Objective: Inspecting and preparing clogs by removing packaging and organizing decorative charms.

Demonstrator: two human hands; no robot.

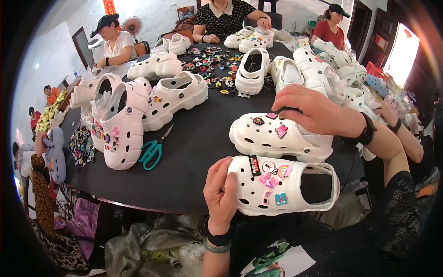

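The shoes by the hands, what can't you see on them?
- Head view: near shoe toe tip, covered by left hand.
- Far shoe heel strap, behind right hand.
- What the right fingers pinch: hidden under them.
- Charm details: too small.

Under the left hand (220, 190) lies a white clog (282, 185) on its side (colourful charms on its top), toe against the palm. Just beyond it, a second white clog (277, 137) sits under the right hand (314, 111), whose fingertips perhaps press a dark charm.
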